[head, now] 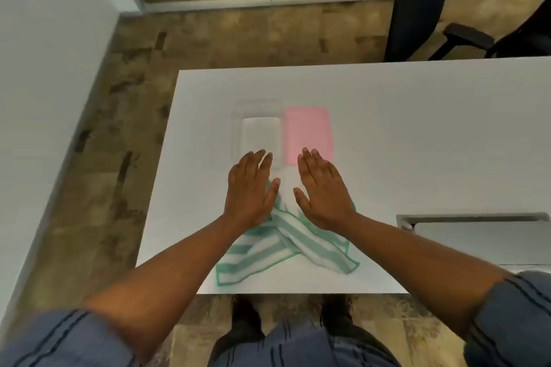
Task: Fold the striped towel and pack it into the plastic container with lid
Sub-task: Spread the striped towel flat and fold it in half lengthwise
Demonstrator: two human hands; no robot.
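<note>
A green-and-white striped towel (280, 244) lies crumpled near the front edge of the white table (417, 134), its ends crossing over each other. Both hands hover flat over its far part, palms down and fingers spread. My left hand (252, 191) is above the towel's left side, my right hand (323, 191) above its right side; neither grips anything. Just beyond the fingertips stands a clear plastic container (259, 128), open at the top. Its pink lid (308, 134) lies flat beside it on the right. The towel's middle is hidden under my hands.
A grey slot and panel (474, 223) sit in the table at the right. A dark office chair (432, 9) stands behind the table's far right. A white wall (44, 68) runs along the left, with patterned floor between it and the table.
</note>
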